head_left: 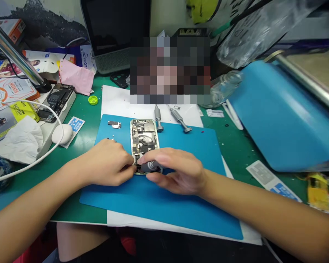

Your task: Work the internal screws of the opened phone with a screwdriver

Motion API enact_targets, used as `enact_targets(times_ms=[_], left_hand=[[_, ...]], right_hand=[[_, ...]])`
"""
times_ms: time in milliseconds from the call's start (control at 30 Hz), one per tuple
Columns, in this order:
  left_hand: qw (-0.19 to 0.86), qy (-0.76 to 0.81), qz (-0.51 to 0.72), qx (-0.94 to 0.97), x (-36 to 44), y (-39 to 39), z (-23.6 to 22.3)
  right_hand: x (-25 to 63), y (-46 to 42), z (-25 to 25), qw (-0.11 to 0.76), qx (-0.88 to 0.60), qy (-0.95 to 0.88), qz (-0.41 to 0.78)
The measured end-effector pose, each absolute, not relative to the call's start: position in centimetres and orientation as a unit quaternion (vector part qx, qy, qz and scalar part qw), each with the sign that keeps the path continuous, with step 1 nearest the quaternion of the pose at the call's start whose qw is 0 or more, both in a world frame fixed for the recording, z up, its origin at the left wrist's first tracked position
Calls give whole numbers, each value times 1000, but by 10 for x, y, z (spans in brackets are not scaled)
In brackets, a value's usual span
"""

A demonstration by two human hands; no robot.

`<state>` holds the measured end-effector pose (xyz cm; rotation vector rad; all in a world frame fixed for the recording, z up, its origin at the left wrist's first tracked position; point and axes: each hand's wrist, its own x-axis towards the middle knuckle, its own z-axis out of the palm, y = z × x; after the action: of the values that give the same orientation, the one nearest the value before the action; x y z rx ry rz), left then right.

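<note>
An opened smartphone (144, 140) lies on a blue mat (192, 157), its circuit boards and inner parts bare. My right hand (178, 170) grips a grey screwdriver (152, 166) over the phone's lower end; the tip is hidden. My left hand (113, 162) is closed with its fingertips at the phone's lower left edge, and whatever it may pinch does not show. Two more grey screwdrivers, one upright-looking (158, 118) and one slanted (180, 118), lie beyond the phone. A small metal-and-black phone part (114, 124) rests at the mat's upper left.
At left are a second opened phone (57, 100) on a white box, a white round object (62, 133) with a cable, and a green cap (93, 100). A glass jar (226, 87) and a large blue sheet (279, 120) stand at right. A pixelated patch covers the back middle.
</note>
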<state>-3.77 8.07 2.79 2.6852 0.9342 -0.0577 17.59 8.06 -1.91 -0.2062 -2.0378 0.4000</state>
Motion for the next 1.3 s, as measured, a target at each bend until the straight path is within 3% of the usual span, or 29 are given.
enact_targets(times_ms=[500, 733, 900, 1100, 1300], left_hand=[[157, 315, -3, 936, -41, 82, 27], [146, 311, -1, 939, -40, 82, 26], [148, 311, -13, 939, -40, 82, 26], [133, 310, -5, 941, -40, 82, 25], [134, 324, -16, 936, -38, 82, 26]], right_hand=[[169, 83, -16, 523, -84, -842, 103], [169, 84, -11, 508, -52, -847, 144], [169, 84, -11, 517, -88, -848, 82], [170, 84, -7, 504, -52, -855, 110], [173, 84, -6, 506, -92, -855, 63]])
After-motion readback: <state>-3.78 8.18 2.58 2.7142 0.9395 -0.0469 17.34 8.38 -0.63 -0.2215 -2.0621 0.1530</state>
